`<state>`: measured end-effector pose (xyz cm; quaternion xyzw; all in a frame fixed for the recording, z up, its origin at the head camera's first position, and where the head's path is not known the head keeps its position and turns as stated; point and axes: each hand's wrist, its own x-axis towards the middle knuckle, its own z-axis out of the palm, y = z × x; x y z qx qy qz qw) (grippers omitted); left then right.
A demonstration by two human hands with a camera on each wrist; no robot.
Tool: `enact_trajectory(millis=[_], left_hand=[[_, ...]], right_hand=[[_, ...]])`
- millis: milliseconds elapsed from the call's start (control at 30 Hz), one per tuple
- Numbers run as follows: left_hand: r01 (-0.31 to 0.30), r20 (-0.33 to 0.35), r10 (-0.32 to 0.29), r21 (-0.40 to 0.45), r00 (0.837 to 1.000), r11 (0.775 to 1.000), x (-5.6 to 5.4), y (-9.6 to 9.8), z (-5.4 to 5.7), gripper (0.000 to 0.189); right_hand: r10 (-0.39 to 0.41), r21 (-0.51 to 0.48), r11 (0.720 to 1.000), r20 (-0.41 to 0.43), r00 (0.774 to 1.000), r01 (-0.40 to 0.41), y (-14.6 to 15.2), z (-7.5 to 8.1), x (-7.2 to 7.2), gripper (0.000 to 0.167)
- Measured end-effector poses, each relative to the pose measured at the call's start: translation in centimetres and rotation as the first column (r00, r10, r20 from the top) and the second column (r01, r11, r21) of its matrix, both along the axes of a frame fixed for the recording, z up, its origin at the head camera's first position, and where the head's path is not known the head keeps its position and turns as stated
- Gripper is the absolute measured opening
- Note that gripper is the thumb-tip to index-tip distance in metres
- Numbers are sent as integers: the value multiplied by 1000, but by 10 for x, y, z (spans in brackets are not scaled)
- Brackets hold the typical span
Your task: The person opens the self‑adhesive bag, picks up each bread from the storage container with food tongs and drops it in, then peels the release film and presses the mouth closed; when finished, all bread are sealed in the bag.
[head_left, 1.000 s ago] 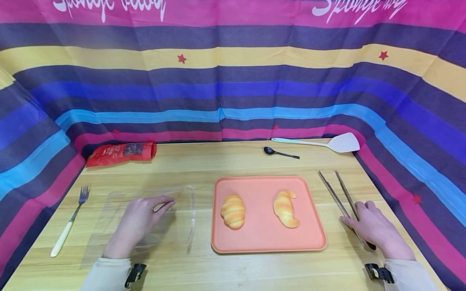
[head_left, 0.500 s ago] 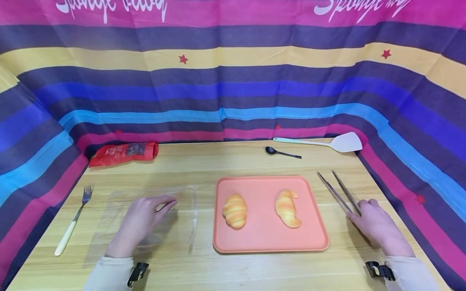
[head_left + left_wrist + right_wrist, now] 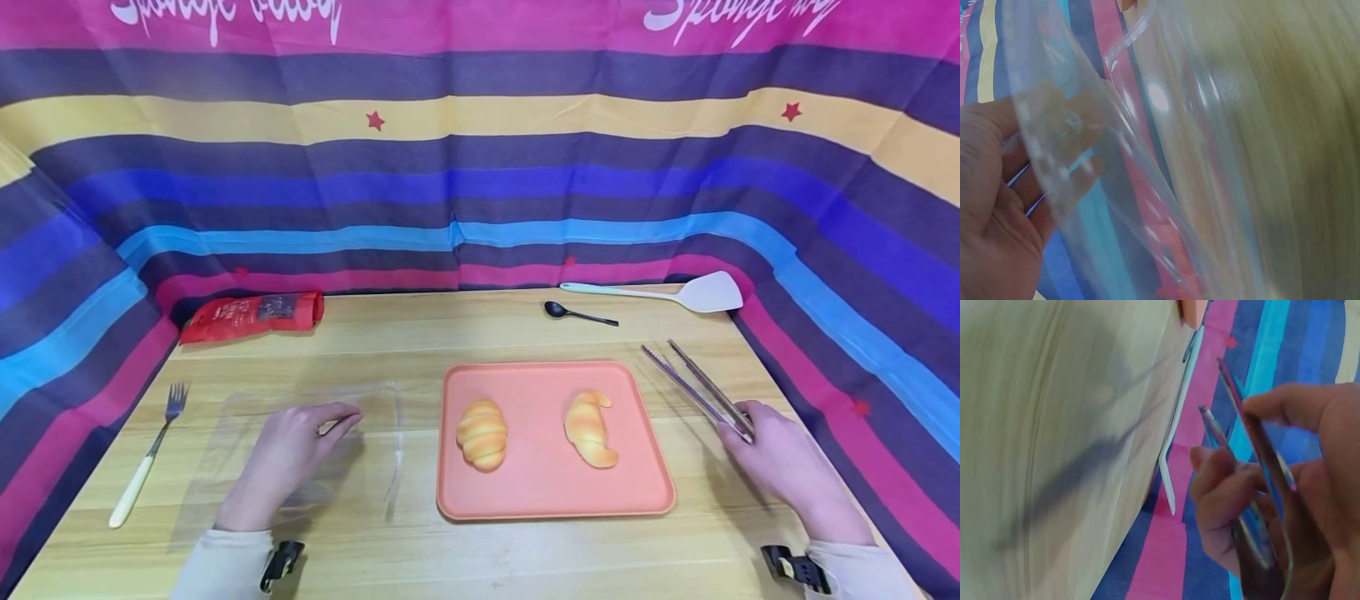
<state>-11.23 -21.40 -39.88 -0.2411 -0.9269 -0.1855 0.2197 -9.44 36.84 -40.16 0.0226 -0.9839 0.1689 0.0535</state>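
Our tongs are now nearer the pink tray than a second ago, gripped by our right hand above the counter, while our left hand pinches clear plastic left of the tray.

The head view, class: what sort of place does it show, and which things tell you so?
Probably a staged tabletop for handling food, not an ordinary kitchen: a striped cloth walls in the wooden table, a pink tray holds two croissants, and the right hand holds metal tongs.
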Motion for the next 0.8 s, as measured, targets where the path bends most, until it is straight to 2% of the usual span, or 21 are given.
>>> enact_trajectory(millis=[267,433,567,800], left_hand=[[-10,7,10,-8,1000,1000,-1,0,-1,15],[-25,35,25,3,999,1000,-1,-1,1,15],[-44,53,44,4,998,999,-1,-1,4,14],[-35,37,36,-11,999,999,-2,-2,4,14]], right_hand=[[99,-54,994,0,995,-99,-7,1,4,45],[162,-82,983,-28,986,-163,-11,2,7,40],[190,-62,979,-39,981,-192,-11,5,10,36],[238,-46,970,13,971,-237,-8,6,16,35]])
